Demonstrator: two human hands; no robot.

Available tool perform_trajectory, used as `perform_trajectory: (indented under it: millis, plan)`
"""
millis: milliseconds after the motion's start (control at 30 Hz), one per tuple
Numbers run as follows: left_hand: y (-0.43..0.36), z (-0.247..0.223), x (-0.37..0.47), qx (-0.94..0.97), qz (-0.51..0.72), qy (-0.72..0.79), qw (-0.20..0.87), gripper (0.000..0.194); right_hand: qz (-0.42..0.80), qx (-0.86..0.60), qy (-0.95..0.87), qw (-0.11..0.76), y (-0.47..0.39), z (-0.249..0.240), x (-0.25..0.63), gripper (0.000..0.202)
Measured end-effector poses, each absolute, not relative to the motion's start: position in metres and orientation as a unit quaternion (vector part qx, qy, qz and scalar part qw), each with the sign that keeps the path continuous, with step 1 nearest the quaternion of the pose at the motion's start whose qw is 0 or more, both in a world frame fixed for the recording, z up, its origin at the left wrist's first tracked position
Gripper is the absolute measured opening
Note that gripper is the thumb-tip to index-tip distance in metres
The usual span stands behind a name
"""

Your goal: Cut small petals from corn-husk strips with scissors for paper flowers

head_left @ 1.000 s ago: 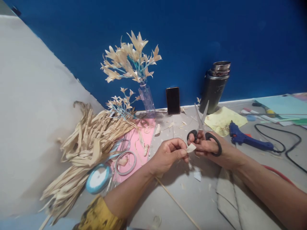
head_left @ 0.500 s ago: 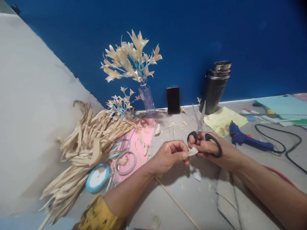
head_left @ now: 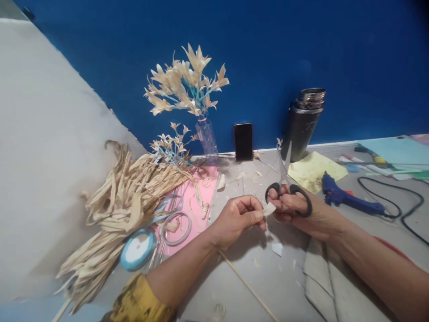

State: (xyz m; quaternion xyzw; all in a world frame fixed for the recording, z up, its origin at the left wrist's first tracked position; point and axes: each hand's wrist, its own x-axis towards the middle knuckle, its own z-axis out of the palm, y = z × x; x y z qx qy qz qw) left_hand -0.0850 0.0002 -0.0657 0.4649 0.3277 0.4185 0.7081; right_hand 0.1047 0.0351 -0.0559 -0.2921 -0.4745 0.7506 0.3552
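Near the middle of the head view, just above the grey tabletop (head_left: 281, 286), the left hand (head_left: 239, 219) has hold of a small pale piece (head_left: 269, 209). This piece is cream in colour, thin like a cut leaf, and its surface looks smooth and matt. Its free end is rather broad and slants upward to the right, while the other end is hidden between the thumb and the forefinger, which are pinched together; the remaining fingers are curled inward. Its shade is close to that of the dry husks (head_left: 122, 192), which lie in a long, wrinkled bundle at the left. Just beside the piece, the right hand (head_left: 301, 222) is curled around the scissors (head_left: 284, 179), with fingers in the black handle loops. The two silvery blades point upward, away from the person, and stand apart in a narrow V; the piece is below them, not between them. It is very near to the right fingers, but I cannot tell if it touches them. Beyond the right hand, a yellow sheet (head_left: 313, 172) and a blue glue gun (head_left: 351, 200) lie on the tabletop.
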Motion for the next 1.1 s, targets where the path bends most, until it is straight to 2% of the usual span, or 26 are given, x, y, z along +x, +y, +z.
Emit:
perform_trajectory:
  millis: [200,367,433,533,633,833,1100]
  plan:
    - [0.0001,-0.0690,-0.0823,0.468,0.422,0.343,0.697,0.033,0.661,-0.361,-0.580,0.310,0.0326,-0.0544,0.1042,0.032]
    - [-0.0022,-0.0680,-0.0813,0.436,0.409,0.303,0.742,0.035,0.757,-0.270,-0.509,0.309,0.0336,-0.0585,0.1036,0.030]
    - [-0.0024,-0.0676,-0.0807,0.415,0.420,0.302,0.748,0.036,0.760,-0.268,-0.497,0.321,0.0346,-0.0600,0.1038,0.033]
    - [-0.0014,-0.0685,-0.0805,0.412,0.431,0.314,0.739,0.037,0.707,-0.312,-0.541,0.332,0.0352,-0.0597,0.1040,0.039]
    - [-0.0006,-0.0702,-0.0814,0.440,0.423,0.335,0.718,0.035,0.656,-0.370,-0.574,0.322,0.0347,-0.0580,0.1035,0.034]
    - [-0.0020,-0.0690,-0.0825,0.432,0.395,0.284,0.760,0.033,0.762,-0.279,-0.494,0.313,0.0339,-0.0562,0.1014,0.030]
    - [0.0009,-0.0699,-0.0789,0.312,0.488,0.292,0.761,0.039,0.725,-0.301,-0.449,0.426,0.0323,-0.0550,0.0993,0.029]
